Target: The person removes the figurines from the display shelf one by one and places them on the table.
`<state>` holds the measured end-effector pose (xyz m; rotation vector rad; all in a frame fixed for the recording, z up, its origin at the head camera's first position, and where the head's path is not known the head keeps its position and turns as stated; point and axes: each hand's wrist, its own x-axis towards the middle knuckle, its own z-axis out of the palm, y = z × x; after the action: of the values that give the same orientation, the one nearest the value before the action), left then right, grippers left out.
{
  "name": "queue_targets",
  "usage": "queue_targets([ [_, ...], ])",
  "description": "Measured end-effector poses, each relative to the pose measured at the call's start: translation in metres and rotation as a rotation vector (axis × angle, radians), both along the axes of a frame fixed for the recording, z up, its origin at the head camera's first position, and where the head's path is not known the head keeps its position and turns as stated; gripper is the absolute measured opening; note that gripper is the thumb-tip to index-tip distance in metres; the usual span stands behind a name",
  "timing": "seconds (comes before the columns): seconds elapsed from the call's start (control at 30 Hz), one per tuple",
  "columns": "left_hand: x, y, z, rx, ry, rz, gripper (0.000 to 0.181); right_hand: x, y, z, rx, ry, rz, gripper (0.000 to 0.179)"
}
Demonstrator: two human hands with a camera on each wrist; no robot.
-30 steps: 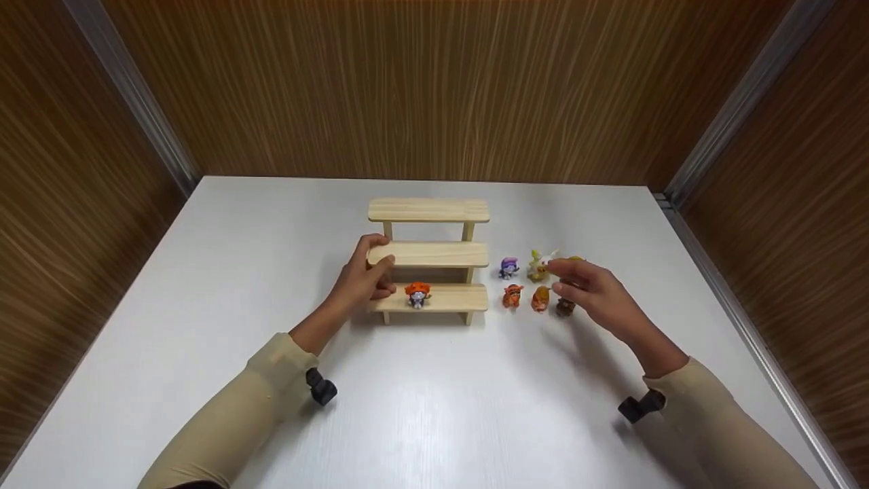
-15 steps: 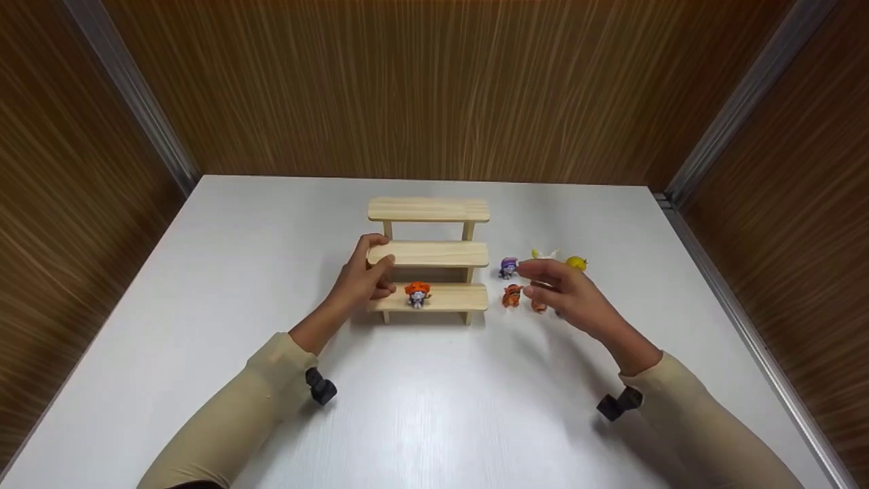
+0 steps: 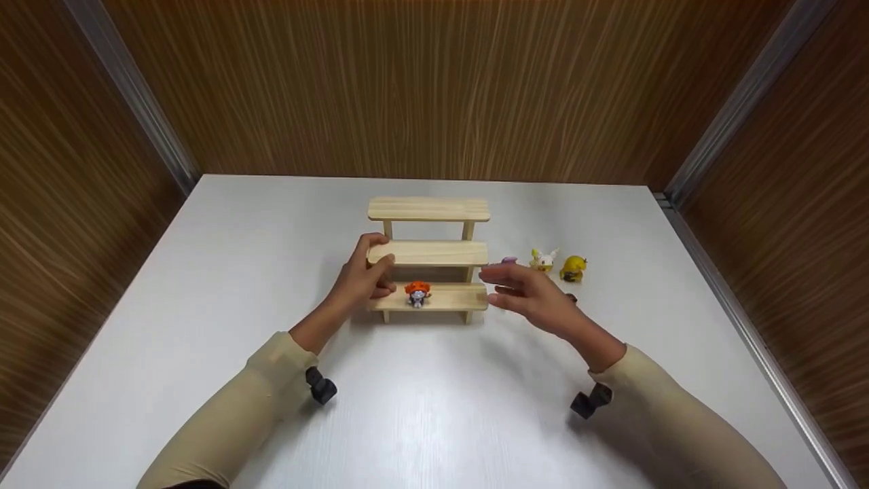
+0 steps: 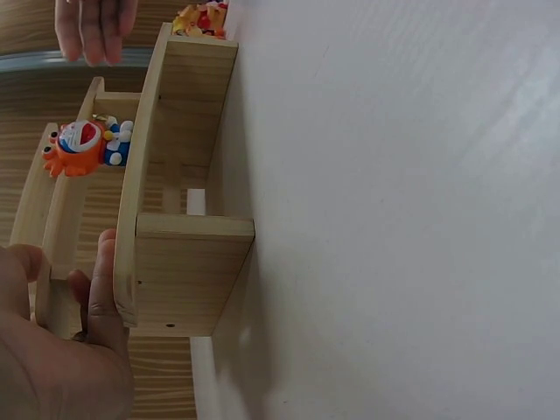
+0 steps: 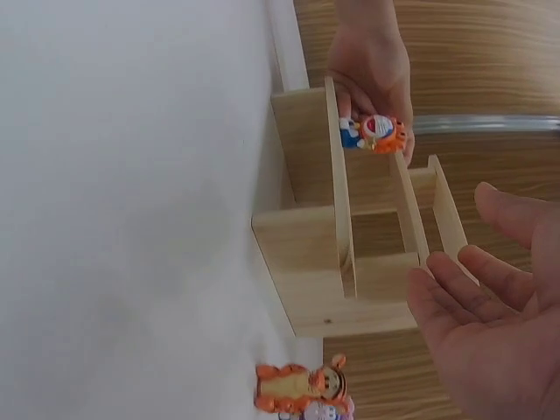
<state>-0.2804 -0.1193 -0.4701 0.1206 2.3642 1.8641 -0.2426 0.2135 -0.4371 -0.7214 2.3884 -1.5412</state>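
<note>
A three-tier wooden display stand [image 3: 429,253] stands on the white table. On its lowest tier, left of the middle, sits a small figurine [image 3: 417,293] with an orange crab-shaped hat and a blue and white body. My left hand [image 3: 360,277] grips the stand's left end, thumb and fingers around the middle tier. My right hand [image 3: 533,299] hovers at the right end of the lower tiers, its palm bare in the right wrist view and fingers loosely bent. An orange tiger figurine [image 5: 293,388] stands below that hand in the right wrist view; in the head view the hand hides it.
Right of the stand are a white-and-yellow figurine [image 3: 543,259], a yellow figurine [image 3: 574,267] and the purple top of another figurine [image 3: 509,261]. A brown wood-grain panel [image 3: 421,88] rises behind the table [image 3: 285,210], with more panels at both sides.
My right hand has moved left from over the figurines to the stand's right end, uncovering the yellow and white-and-yellow figurines and covering the front ones. My left hand has stayed on the stand.
</note>
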Motion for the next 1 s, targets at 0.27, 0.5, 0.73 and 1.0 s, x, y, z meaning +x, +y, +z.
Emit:
queue_targets([
  [0.27, 0.002, 0.0, 0.0, 0.007, 0.0, 0.0, 0.042, -0.001, -0.021, -0.004, -0.032, -0.05, 0.038, 0.043],
  [0.5, 0.001, -0.001, 0.0, 0.032, -0.013, -0.018, 0.044, -0.004, -0.034, -0.009, -0.034, -0.046, 0.074, 0.047],
  [0.73, 0.001, 0.0, 0.001, 0.017, -0.012, -0.015, 0.045, -0.006, -0.044, -0.018, -0.054, -0.097, 0.104, 0.052],
  [1.0, 0.001, 0.0, -0.001, 0.026, -0.001, -0.012, 0.044, -0.01, -0.058, -0.024, -0.022, -0.067, 0.101, 0.051],
])
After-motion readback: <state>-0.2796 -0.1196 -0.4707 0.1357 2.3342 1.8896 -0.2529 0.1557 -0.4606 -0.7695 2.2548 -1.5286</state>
